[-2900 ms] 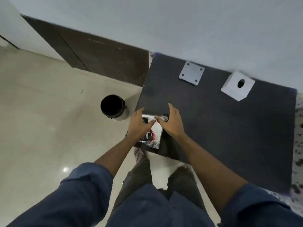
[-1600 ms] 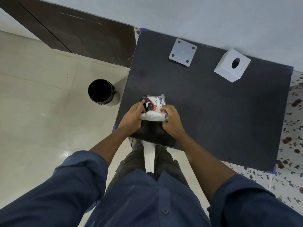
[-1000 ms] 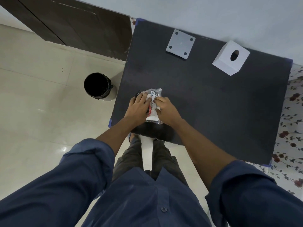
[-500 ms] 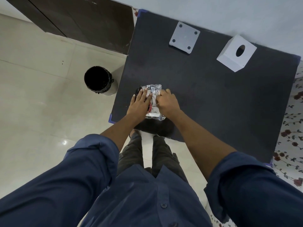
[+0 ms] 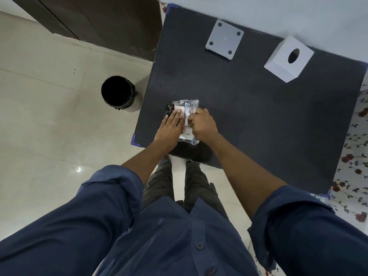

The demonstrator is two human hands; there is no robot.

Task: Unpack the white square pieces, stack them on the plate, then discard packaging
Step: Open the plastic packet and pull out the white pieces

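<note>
While both hands [image 5: 185,126] press, packet [image 5: 188,108] lengthwise away.

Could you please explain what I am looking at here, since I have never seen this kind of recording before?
There is no machine: a person wears a camera on the head, looking down at their own arms in blue sleeves. On the dark table lies a clear plastic packet near the front edge. The left hand lies flat on it, and the right hand works at it with curled fingers. Farther back sit a grey square plate with four holes and a white box with one hole. A black bin stands on the floor.
</note>
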